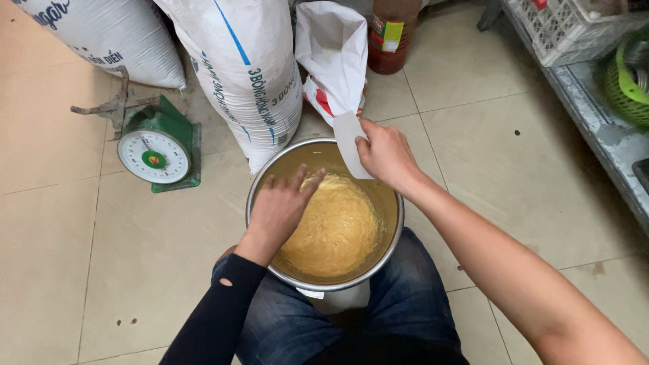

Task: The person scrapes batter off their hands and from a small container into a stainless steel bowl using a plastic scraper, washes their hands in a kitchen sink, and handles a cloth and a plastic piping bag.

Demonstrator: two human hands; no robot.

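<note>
Green dial scale (pixel 157 150) on tiled floor (pixel 67 257) at left, platform partly behind sacks. Two white sacks (pixel 247 74), tops cut off by frame. Left hand (pixel 280 206) inside steel bowl (pixel 392 233), fingers spread, grip wide, pressing yellow batter (pixel 338 233); fingertips sunk partly out of sight. Bowl sits between knees in jeans (pixel 412 297). Right hand (pixel 387 154) at far rim, grip closed on white scraper (pixel 350 143). Crate (pixel 568 27) and green basket (pixel 625 81) cropped at right.
</note>
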